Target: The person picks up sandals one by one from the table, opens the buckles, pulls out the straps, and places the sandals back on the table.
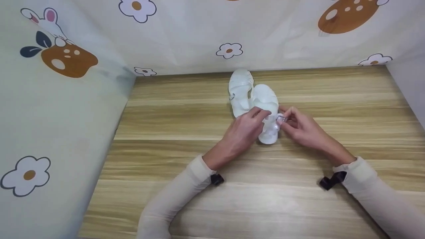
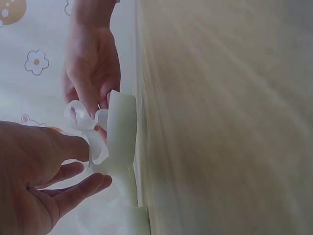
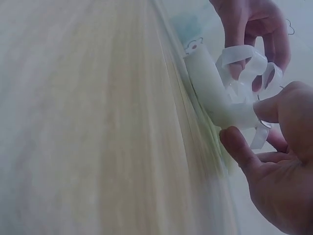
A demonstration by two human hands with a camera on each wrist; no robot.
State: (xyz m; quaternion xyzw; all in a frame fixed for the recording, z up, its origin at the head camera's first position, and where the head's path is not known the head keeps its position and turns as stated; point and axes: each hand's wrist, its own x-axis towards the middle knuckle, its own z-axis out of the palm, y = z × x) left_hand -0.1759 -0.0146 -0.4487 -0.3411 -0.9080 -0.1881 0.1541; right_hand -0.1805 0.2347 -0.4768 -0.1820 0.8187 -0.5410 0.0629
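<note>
Sleeves (image 1: 179,194) lie nearest; beyond, the right hand (image 1: 302,130) pinches the right sandal (image 1: 264,95) buckle (image 1: 280,118); left hand (image 1: 244,128) grip I can't tell: held loosely, a strap (image 2: 99,149) could slip.

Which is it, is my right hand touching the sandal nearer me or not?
Touching. The head view shows the right hand pinching the nearer sandal at its metal buckle, with no gap between.
</note>
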